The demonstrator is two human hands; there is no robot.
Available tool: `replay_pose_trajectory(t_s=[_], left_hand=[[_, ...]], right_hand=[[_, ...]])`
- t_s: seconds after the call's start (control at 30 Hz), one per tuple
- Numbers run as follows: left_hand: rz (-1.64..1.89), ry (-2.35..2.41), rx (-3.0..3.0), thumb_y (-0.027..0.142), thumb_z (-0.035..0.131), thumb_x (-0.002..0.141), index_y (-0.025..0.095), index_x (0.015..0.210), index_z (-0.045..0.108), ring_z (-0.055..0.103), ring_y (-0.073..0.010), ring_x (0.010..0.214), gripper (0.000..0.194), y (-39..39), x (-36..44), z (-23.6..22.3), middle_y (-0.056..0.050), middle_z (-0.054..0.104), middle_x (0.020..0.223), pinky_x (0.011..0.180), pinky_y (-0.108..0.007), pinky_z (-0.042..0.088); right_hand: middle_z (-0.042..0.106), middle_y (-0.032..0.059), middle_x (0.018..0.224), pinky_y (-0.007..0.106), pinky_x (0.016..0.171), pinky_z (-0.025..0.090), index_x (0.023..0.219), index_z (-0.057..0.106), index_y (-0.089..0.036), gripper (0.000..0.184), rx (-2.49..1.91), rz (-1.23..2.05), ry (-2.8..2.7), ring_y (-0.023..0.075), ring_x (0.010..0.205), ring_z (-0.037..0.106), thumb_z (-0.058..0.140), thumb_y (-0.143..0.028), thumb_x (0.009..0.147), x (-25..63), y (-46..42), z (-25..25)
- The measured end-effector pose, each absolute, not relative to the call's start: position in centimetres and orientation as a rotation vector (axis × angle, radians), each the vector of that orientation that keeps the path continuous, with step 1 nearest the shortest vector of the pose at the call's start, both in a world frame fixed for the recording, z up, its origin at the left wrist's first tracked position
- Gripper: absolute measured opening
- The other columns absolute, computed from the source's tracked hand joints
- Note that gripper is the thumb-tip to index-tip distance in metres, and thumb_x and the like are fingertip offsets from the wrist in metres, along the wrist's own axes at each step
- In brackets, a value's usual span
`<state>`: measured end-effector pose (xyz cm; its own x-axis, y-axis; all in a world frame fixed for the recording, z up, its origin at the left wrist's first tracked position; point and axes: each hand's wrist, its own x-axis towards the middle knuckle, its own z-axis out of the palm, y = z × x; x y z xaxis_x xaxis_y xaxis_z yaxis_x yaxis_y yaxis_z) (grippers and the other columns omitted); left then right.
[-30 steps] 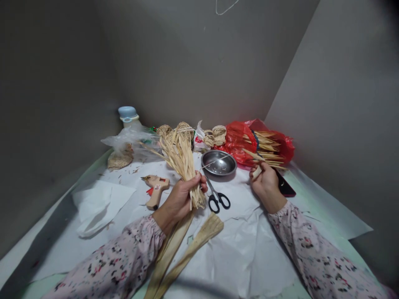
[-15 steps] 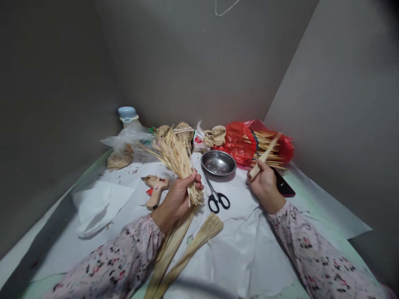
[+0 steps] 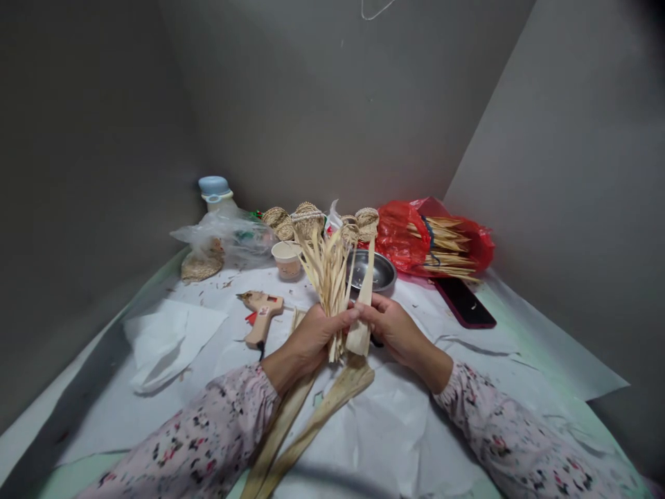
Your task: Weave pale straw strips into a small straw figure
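My left hand (image 3: 318, 334) is closed round a bundle of thin dried husk strips (image 3: 328, 274), whose loose ends fan upward. Pinched in my right hand (image 3: 391, 326) is a single wider husk strip (image 3: 366, 284), held upright against the bundle's right side. The two hands meet at the thumbs. Long flat husk leaves (image 3: 325, 412) lie on the paper below the hands. Behind the strips a steel bowl (image 3: 385, 272) is partly covered. The scissors are almost wholly hidden behind my right hand.
A glue gun (image 3: 264, 312) and a paper cup (image 3: 287, 260) stand to the left. At the back are woven balls (image 3: 307, 216), a clear plastic bag (image 3: 208, 232) and a blue-lidded bottle (image 3: 214, 187). A red bag (image 3: 397, 232) with husk pieces and a phone (image 3: 464, 302) are on the right.
My right hand has moved left from beside the phone, bringing its wide strip against the bundle. My left hand has turned the bundle more upright, uncovering the paper cup.
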<state>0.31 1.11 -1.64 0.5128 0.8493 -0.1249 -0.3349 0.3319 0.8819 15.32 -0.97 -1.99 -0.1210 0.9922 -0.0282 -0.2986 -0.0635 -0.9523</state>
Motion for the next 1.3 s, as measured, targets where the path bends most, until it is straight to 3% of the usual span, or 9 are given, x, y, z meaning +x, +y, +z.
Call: replay_pose_trajectory(t_s=[0.23, 0.47, 0.83, 1.1, 1.3], left_hand=[[0.826, 0.627, 0.981, 0.028, 0.081, 0.068, 0.010, 0.102, 0.068, 0.067, -0.0214, 0.076, 0.040, 1.4, 0.1, -2.2, -0.012, 0.072, 0.088, 0.076, -0.033, 0.051], [0.840, 0.649, 0.973, 0.032, 0.081, 0.067, 0.009, 0.096, 0.069, 0.067, -0.0216, 0.073, 0.039, 1.3, 0.2, -1.8, -0.012, 0.072, 0.084, 0.071, -0.032, 0.051], [0.799, 0.747, 0.970, 0.034, 0.083, 0.064, 0.010, 0.075, 0.067, 0.051, -0.0109, 0.051, 0.031, 1.7, 0.1, -2.6, -0.001, 0.060, 0.058, 0.051, -0.022, 0.039], [0.797, 0.728, 0.927, 0.033, 0.084, 0.063, 0.011, 0.080, 0.066, 0.055, -0.0123, 0.056, 0.033, 0.8, 0.3, -1.6, -0.002, 0.062, 0.063, 0.054, -0.023, 0.042], [0.848, 0.693, 0.897, 0.036, 0.079, 0.069, 0.012, 0.068, 0.063, 0.051, -0.0110, 0.050, 0.029, 1.1, 0.2, -1.9, 0.000, 0.055, 0.057, 0.051, -0.022, 0.040]], right_hand=[[0.064, 0.0011, 0.073, 0.022, 0.056, 0.043, 0.087, 0.068, -0.018, 0.030, -0.967, 1.480, -1.079, 0.0120, 0.058, 0.053, 0.071, -0.046, 0.077, 15.8, -0.9, -2.0], [0.062, 0.0005, 0.069, 0.022, 0.055, 0.041, 0.080, 0.067, -0.017, 0.019, -0.928, 1.525, -1.073, 0.0121, 0.058, 0.052, 0.070, -0.034, 0.074, 15.8, -0.9, -2.0], [0.061, -0.0028, 0.061, 0.023, 0.052, 0.039, 0.073, 0.064, -0.018, 0.009, -1.141, 1.191, -1.291, 0.0113, 0.053, 0.050, 0.060, -0.026, 0.073, 16.2, -0.3, -3.1], [0.063, -0.0022, 0.061, 0.026, 0.058, 0.047, 0.073, 0.060, -0.021, 0.004, -1.099, 1.194, -1.267, 0.0161, 0.060, 0.060, 0.060, -0.025, 0.072, 15.3, -0.8, -2.6], [0.059, -0.0029, 0.057, 0.023, 0.049, 0.039, 0.071, 0.063, -0.019, 0.010, -1.160, 1.163, -1.194, 0.0116, 0.049, 0.049, 0.064, -0.029, 0.073, 16.1, -0.4, -2.6]])
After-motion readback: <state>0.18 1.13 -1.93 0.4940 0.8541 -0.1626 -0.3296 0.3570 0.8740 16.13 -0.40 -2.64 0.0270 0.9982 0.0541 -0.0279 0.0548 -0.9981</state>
